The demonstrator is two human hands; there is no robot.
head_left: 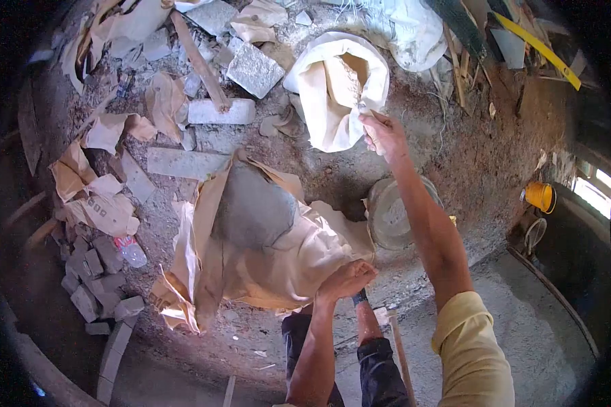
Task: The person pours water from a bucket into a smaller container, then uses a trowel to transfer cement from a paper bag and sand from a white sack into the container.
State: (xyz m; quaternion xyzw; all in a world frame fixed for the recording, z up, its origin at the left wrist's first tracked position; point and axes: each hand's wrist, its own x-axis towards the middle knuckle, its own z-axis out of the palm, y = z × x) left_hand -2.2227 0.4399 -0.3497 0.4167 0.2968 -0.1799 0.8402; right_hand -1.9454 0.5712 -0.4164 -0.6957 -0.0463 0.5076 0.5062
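My right hand [383, 134] is closed on the front rim of a white woven sack [329, 129], which stands with its mouth open and its edge rolled back. Pale tan material shows inside the sack. My left hand [347, 279] is held low in front of my legs with its fingers curled together; whether anything is in them is hidden. It is beside the near right edge of a torn brown paper bag [278, 268]. Grey powder, like cement, [254, 203] lies heaped in that opened paper. Partly behind my right forearm sits a round bucket [390, 216] with grey contents.
Rubble, a pale block [255, 70] and torn paper [105, 211] cover the ground at the upper left. Small grey blocks [91, 285] are piled by a plastic bottle [130, 251]. A yellow bucket [540, 197] and a yellow level [536, 47] are on the right.
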